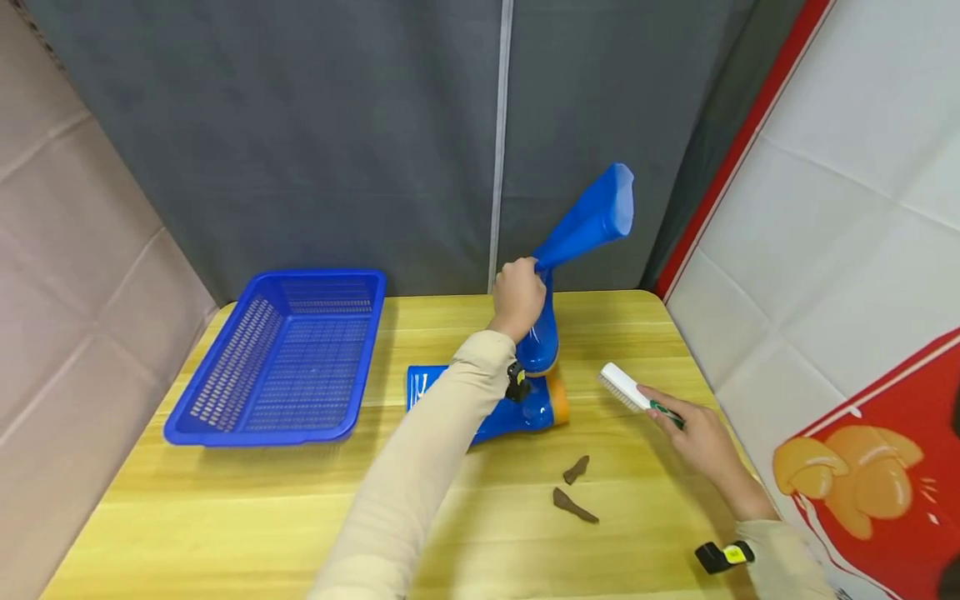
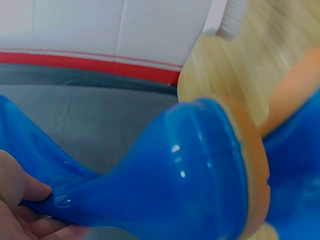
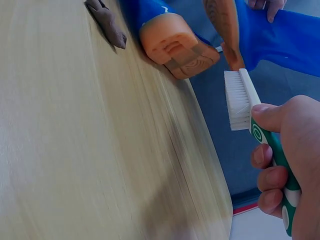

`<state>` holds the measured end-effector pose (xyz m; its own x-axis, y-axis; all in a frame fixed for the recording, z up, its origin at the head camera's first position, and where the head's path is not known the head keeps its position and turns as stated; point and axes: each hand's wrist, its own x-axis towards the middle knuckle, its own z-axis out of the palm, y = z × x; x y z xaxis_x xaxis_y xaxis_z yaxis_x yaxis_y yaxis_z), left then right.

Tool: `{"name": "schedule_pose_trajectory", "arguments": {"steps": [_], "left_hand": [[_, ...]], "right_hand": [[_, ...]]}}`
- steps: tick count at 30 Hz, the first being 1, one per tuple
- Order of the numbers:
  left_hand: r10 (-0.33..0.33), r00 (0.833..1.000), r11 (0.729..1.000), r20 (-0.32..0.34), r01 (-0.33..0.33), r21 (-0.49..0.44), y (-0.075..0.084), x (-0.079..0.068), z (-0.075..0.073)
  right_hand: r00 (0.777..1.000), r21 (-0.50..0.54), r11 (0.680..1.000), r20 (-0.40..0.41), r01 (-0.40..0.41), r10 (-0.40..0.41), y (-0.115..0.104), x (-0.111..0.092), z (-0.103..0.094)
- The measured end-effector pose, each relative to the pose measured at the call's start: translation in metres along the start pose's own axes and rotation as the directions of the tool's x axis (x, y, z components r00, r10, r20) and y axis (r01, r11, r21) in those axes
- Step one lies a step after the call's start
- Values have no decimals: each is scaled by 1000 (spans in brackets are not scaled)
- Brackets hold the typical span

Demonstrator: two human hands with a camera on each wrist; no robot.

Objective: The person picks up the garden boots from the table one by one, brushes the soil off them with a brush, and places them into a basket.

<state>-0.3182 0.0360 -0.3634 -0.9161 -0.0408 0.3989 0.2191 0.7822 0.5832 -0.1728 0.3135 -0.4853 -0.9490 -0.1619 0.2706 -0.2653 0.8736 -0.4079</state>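
My left hand (image 1: pixel 519 292) grips a blue rain boot (image 1: pixel 588 218) by its pinched shaft, its open top tilted up to the right and its foot hanging down. In the left wrist view the boot's glossy foot (image 2: pixel 185 165) and tan sole show large. Under it a second blue rain boot (image 1: pixel 517 412) lies on its side, partly behind my left forearm. My right hand (image 1: pixel 701 437) holds a scrub brush (image 3: pixel 252 110) by its green and white handle, fingers curled round it. Its white bristles stand apart from the boots in the head view.
A blue plastic basket (image 1: pixel 307 367) stands at the table's left. Two brown, irregular pieces (image 1: pixel 575 506) lie on the wooden table (image 1: pixel 480 533) in front of the boots. A grey curtain (image 1: pixel 300 150) hangs behind, and a white wall panel (image 1: pixel 840 225) rises on the right.
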Motion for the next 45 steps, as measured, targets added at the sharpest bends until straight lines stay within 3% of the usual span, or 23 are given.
{"name": "schedule_pose_trajectory", "arguments": {"steps": [8,16,33,45], "left_hand": [[-38,999,999,-6,38,-2,-26,4,-18],[-34,998,999,-61,37,37,-53,12,-43],[-54,990,998,-129,56,11,-118,30,-135],[-68,980,991,-188,88,97,-168,18,-181]], "right_hand": [[999,3,1000,45,4,-4,-3,4,0],[997,2,1000,71,2,-2,-2,2,2],[993,6,1000,114,-13,13,-7,5,1],[994,0,1000,106,4,-3,-9,3,4]]}}
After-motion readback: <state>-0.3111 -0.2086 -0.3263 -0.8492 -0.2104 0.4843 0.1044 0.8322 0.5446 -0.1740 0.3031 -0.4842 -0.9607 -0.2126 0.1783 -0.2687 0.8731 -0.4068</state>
